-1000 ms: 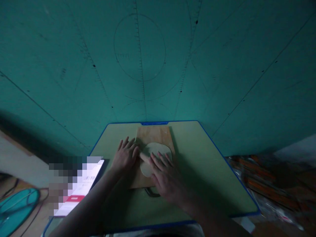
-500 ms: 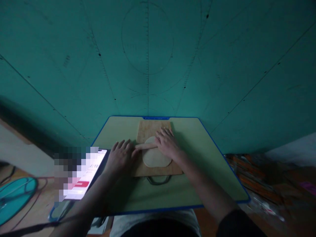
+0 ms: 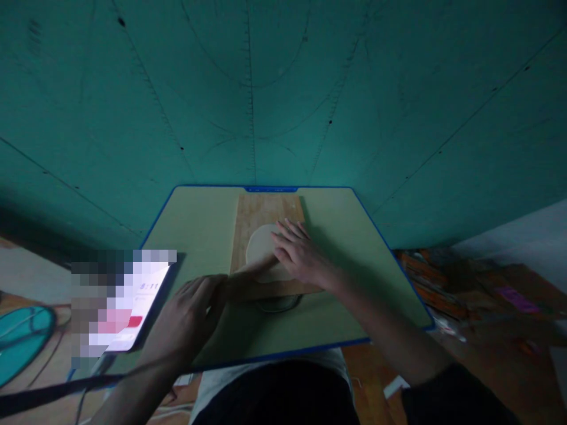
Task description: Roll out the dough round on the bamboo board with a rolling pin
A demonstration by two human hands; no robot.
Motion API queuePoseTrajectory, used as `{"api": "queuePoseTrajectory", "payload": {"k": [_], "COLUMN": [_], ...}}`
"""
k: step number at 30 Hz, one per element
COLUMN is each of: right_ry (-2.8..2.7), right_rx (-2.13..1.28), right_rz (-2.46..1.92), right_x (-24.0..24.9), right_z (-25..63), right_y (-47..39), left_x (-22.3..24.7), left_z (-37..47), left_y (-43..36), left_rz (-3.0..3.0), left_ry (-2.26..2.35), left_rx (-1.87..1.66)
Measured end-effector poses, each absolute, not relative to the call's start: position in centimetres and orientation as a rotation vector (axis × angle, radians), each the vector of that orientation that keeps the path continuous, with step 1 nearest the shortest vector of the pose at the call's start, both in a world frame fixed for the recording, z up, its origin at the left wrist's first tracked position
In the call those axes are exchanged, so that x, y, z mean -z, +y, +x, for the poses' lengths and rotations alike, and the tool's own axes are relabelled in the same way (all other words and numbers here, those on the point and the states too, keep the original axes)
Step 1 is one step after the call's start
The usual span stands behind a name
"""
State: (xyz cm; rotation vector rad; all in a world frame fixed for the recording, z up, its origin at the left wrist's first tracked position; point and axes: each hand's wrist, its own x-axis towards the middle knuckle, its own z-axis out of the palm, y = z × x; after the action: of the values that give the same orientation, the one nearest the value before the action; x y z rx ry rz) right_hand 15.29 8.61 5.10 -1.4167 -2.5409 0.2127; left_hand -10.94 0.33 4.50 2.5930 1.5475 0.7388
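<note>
A pale round sheet of dough [image 3: 257, 243] lies flat on a wooden board [image 3: 254, 208]. Across its lower part slants a thin rolling pin [image 3: 257, 268], blurred by motion. My left hand [image 3: 192, 310] is closed around the pin's left end, off the board's left edge. My right hand [image 3: 301, 254] lies over the right side of the dough with its fingers stretched out and slightly spread. The pin's right end reaches to the thumb side of this hand; whether it goes under the palm is hidden.
The board rests on a small blue-edged table [image 3: 204, 218] against a green wall [image 3: 283, 118]. A lit phone [image 3: 142, 307] stands at the table's left, partly pixelated. A dark loop handle [image 3: 279, 305] shows below the board. Boxes [image 3: 509, 289] lie on the floor at right.
My left hand has drawn back toward me and left, from flat on the pin to closed around its end. The pin has tilted more. My right hand's fingers have straightened over the dough.
</note>
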Motion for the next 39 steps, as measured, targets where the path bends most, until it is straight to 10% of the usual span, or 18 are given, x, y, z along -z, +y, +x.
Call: {"api": "queuePoseTrajectory", "payload": {"k": [39], "right_ry": [-2.535], "right_rx": [-0.288], "right_rz": [-1.42], "right_x": [-5.6], "right_z": [12.5], "right_y": [11.2], "left_x": [-4.8], "left_z": [-5.6], "left_y": [-3.6], "left_rz": [2.676], "left_ry": [0.965], "left_rx": [-0.635]}}
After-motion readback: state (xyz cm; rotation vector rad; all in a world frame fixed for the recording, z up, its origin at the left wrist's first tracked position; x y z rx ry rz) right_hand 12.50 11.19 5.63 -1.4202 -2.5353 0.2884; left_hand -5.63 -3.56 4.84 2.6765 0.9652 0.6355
